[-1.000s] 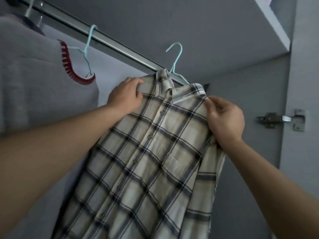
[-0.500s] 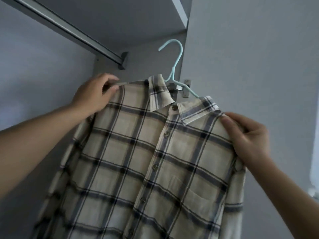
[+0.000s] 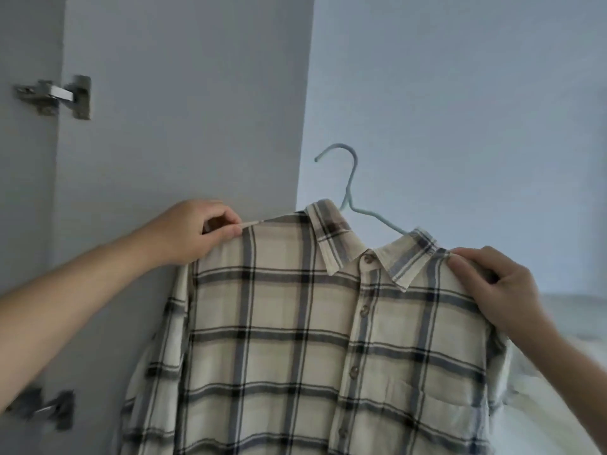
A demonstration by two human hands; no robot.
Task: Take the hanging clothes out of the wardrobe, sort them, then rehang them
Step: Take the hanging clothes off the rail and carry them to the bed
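The left hand (image 3: 193,233) had its thumb and curled fingers pinched on one shoulder seam of the plaid shirt (image 3: 295,339), at about nine o'clock from the collar. The right hand (image 3: 492,290) had its fingers curled over the other shoulder, at about three o'clock from the collar, gripping the cloth there. Between the two hands the shirt was held up and spread flat, buttoned, front toward the camera, its lower part running out of view at six o'clock. A pale blue hanger (image 3: 349,188) sat inside the collar, its hook standing free at twelve o'clock. Behind the left forearm stood a grey wardrobe door (image 3: 184,110) with a metal hinge (image 3: 56,96) at ten o'clock and a second hinge (image 3: 44,408), blurred, at eight o'clock.
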